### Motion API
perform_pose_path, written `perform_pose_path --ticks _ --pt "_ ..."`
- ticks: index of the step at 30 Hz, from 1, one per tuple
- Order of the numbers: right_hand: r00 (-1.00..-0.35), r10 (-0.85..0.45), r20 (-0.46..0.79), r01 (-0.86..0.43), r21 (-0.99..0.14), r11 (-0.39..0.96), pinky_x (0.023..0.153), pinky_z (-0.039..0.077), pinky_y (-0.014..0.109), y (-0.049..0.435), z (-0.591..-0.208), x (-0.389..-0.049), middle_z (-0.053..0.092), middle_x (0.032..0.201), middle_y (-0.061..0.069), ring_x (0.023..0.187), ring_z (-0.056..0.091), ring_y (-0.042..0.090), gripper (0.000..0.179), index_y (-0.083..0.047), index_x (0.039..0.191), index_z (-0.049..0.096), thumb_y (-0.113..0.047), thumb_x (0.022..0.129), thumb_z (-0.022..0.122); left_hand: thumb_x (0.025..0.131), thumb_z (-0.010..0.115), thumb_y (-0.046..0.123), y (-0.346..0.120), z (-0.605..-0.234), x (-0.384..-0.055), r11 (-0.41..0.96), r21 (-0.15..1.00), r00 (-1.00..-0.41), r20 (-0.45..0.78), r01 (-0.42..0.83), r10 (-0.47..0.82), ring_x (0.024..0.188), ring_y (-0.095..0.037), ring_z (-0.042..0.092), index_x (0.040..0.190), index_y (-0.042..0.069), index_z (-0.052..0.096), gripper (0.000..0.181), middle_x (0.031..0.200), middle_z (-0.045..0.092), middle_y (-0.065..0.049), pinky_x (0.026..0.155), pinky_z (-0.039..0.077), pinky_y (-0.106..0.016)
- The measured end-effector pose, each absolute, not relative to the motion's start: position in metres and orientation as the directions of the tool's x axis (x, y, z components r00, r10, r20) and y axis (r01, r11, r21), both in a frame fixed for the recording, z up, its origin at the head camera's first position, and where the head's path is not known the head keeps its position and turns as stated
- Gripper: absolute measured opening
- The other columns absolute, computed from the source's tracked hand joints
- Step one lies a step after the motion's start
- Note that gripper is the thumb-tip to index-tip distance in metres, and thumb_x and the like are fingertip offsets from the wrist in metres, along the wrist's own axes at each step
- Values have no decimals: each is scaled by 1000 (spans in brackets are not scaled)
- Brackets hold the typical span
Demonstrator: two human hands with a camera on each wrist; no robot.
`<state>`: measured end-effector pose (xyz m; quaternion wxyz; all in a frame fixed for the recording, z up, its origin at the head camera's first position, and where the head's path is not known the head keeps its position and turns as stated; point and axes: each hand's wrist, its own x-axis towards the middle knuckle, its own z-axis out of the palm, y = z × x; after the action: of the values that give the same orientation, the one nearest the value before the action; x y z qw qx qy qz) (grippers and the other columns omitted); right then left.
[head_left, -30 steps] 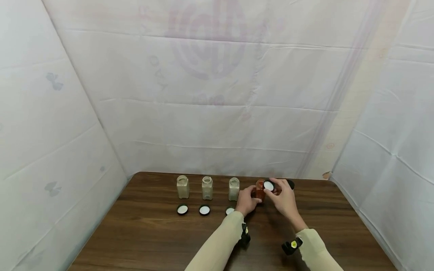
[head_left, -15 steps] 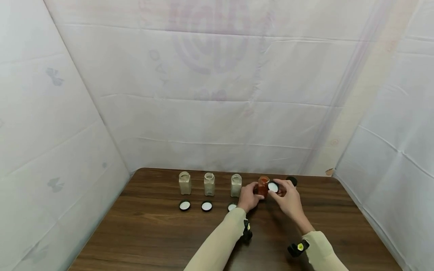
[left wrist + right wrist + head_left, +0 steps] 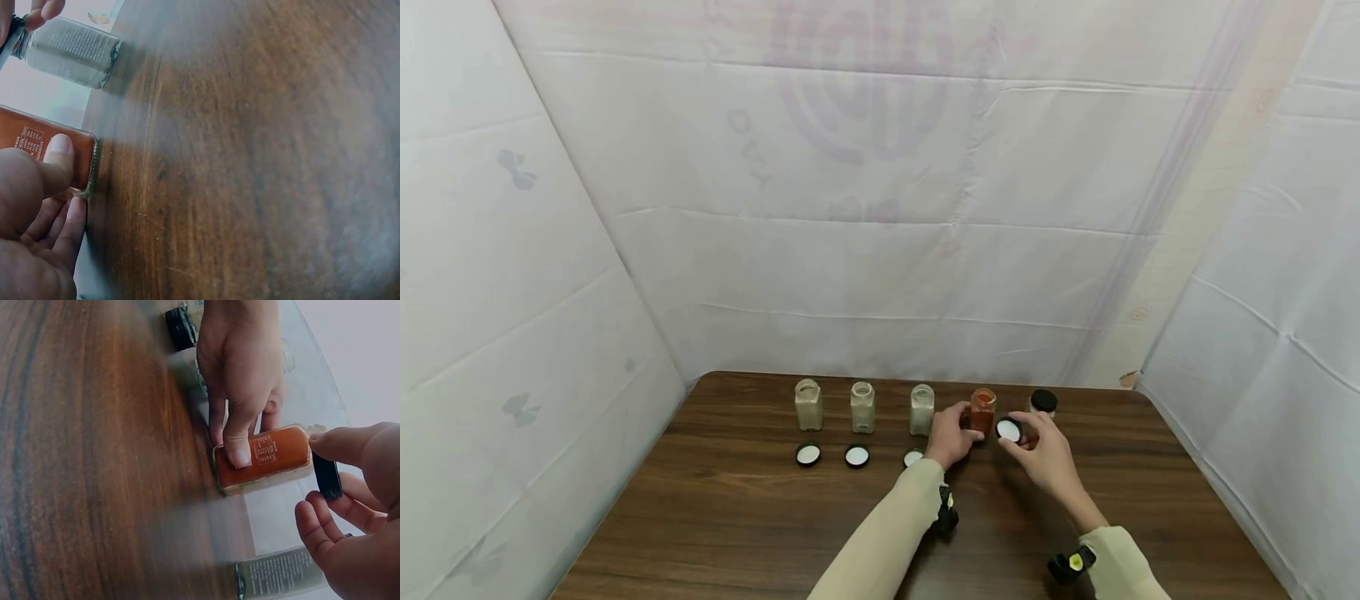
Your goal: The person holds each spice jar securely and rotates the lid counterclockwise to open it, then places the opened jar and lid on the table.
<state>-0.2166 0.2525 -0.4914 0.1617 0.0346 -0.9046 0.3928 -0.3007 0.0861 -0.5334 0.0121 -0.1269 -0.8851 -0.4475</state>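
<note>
A glass jar of orange-red powder (image 3: pixel 982 412) stands uncapped on the table, with my left hand (image 3: pixel 950 437) gripping its lower part. In the left wrist view the thumb presses on the front of the orange jar (image 3: pixel 80 157) and the fingers wrap behind. My right hand (image 3: pixel 1047 454) pinches a black lid (image 3: pixel 1008 430) between thumb and fingers, its white inside facing the head camera. That lid is apart from the jar mouth, to its right. In the right wrist view the black lid (image 3: pixel 327 477) appears edge-on beside the jar's open end.
Three open jars of pale contents, left (image 3: pixel 808 406), middle (image 3: pixel 862 408) and right (image 3: pixel 922 410), stand in a row. Upturned black lids (image 3: pixel 808 455) lie in front of them, one partly behind the left sleeve. A jar with a black cap (image 3: pixel 1042 402) stands behind the right hand.
My right hand has moved the black lid off the orange jar's mouth, to the right and down toward the table. The left hand keeps its grip. The capped jar is less hidden now.
</note>
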Motion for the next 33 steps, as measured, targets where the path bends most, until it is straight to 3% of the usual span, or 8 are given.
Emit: perform_pose_path --ticks 33 --pt "-969 -3 248 -175 -675 717 66 48 26 249 -503 -217 59 102 9 78 56 14 41 -2 123 68 -8 86 84 84 87 18 86 -532 -300 584 774 -966 146 245 211 107 -23 70 131 12 68 52 114 75 -5 92 56 -40"
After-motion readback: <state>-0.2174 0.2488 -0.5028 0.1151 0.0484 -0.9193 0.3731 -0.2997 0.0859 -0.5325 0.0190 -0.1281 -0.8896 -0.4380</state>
